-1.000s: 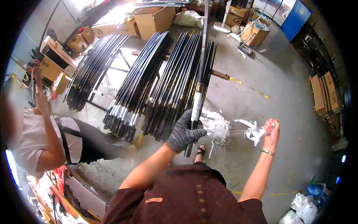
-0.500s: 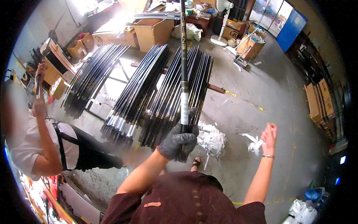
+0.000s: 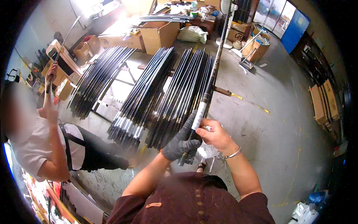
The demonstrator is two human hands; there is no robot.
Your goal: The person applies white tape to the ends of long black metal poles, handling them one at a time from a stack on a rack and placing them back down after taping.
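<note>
My left hand (image 3: 181, 143), in a dark grey glove, is closed round the lower part of a long black fishing rod (image 3: 212, 83), which slants up and to the right. A white wrap (image 3: 200, 114) covers a short length of the rod just above the glove. My bare right hand (image 3: 216, 136), a band on its wrist, pinches at the right edge of this wrap with thumb and fingers. Exactly what lies between the fingertips is partly hidden.
Bundles of black rods (image 3: 143, 93) lie on low racks ahead. White scraps (image 3: 209, 152) are heaped on the floor below my hands. At left a person (image 3: 44, 145) holds another rod (image 3: 67, 37). Cardboard boxes (image 3: 158, 37) stand behind, and a dustpan (image 3: 247, 65) at far right.
My right hand has come in from the right, where a loose white strip was beside it, to the wrap. The rod, upright before, has tilted to the right.
</note>
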